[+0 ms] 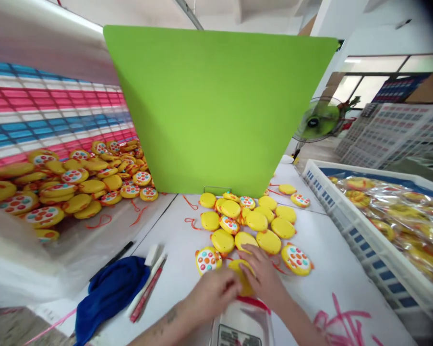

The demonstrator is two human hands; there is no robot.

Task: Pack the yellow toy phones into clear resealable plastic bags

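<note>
Both my hands meet on one yellow duck-shaped toy (242, 278) at the near edge of a cluster of yellow toys (256, 221) on the white table (331, 269). My left hand (212, 290) pinches the toy's left side with curled fingers. Over the toy's right side lies my right hand (263, 271), fingers bent and pressed on it. Just below my hands sits a clear plastic bag (243, 327) with a printed label.
A big heap of the same toys (76, 185) lies in a plastic-lined container at left. A green board (216, 110) stands behind the cluster. A white crate (364, 240) of bagged toys sits at right. A blue cloth (110, 293) and pens (148, 290) lie near left.
</note>
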